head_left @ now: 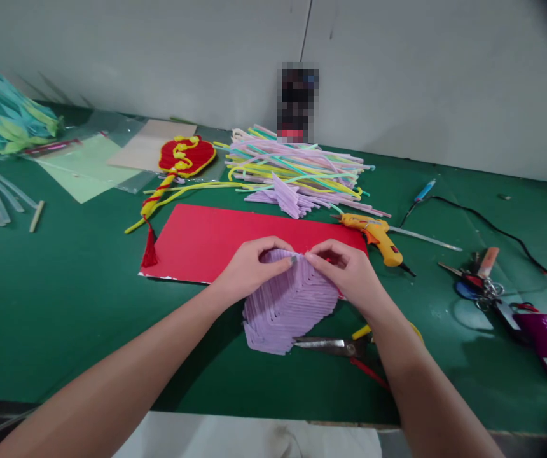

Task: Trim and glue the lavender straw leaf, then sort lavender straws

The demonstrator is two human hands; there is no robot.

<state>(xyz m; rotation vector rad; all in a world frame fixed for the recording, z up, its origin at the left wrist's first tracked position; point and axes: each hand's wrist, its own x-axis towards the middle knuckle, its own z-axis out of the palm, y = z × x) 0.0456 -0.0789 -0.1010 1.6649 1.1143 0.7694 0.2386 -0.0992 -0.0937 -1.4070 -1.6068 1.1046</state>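
1. Desk [63, 331], green, spreading beneath the fingers and out on both sides of them.
2. Red board [211, 235], flat on the desk, mostly beyond the fingers and to their left.
3. Lilac piece [287, 305], leaf-shaped, made of rows of stems bent into a V, reaching from the fingers back towards the person. I'd guess it's light and fuzzy rather than slippery, springy enough to keep its shape but easily crushed; the rows might part if tugged. The far edge, right at the fingertips, looks the sensible hold, since a hard squeeze across the face could flatten it.
4. Left hand [247, 273] and right hand [354, 273], at either side of that edge, backs turned outward, forearms angling in from the near corners.
5. Fingers [285, 263], thumbs nearest, pinching the piece's far edge from both sides, the two grips just beside each other. The fingertips behind the edge I can't make out.
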